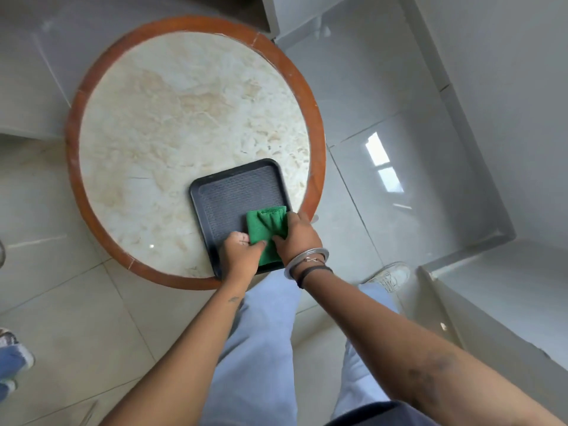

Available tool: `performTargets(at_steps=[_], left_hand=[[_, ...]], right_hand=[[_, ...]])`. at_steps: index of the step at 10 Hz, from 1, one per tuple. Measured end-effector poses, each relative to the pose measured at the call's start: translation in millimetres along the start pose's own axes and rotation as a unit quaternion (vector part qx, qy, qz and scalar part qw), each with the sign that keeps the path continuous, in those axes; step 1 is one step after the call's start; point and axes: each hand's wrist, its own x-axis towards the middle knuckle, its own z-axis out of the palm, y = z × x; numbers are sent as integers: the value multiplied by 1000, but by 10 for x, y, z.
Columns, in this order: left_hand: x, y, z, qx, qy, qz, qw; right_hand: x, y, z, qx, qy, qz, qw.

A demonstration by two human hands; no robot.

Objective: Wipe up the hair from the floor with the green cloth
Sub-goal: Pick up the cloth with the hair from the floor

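Two hands: both on the green cloth point(266, 230), at the near edge of the worktop point(184, 118).
Cloth: folded, lying in the near right corner of a black tray point(227, 192), between the hands.
Left hand point(239, 256): thumb and fingers pinched on the cloth's near left edge.
Right hand point(296, 233): fingers closed over the cloth's right side; bangles on the wrist.
Writing: none readable on cloth or tray.
Floor point(384, 167): pale glossy tiles; hair too fine to make out.
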Motion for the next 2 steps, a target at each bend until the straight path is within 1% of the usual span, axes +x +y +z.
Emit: performTargets(at_steps=[1, 2], left_hand=[[-3, 39, -43, 108, -14, 30, 994], [-150, 128, -149, 145, -11, 46, 988]], right_hand=[[-85, -124, 1, -171, 27, -23, 985], [-222, -114, -240, -201, 57, 11, 978]])
